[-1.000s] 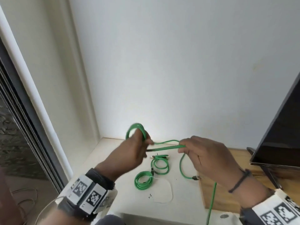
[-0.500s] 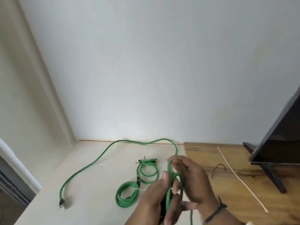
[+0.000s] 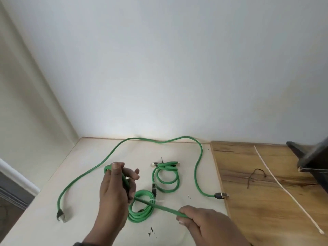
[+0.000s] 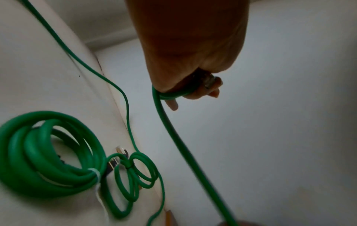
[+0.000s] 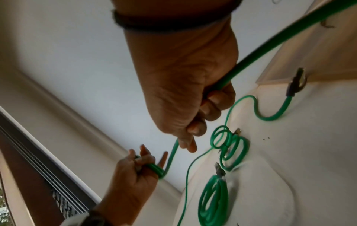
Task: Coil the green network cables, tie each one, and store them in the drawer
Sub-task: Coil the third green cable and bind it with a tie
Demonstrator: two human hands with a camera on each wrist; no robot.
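A person's left hand (image 3: 113, 189) is gripping small loops of a green round network cable (image 3: 159, 206), fingers curled around them above the cream tabletop (image 3: 44, 219). The right hand (image 3: 204, 222) is pinching the same cable's taut run nearby. Two tied green coils (image 3: 142, 208) are lying just beyond, beside a long loose green cable (image 3: 197, 167).
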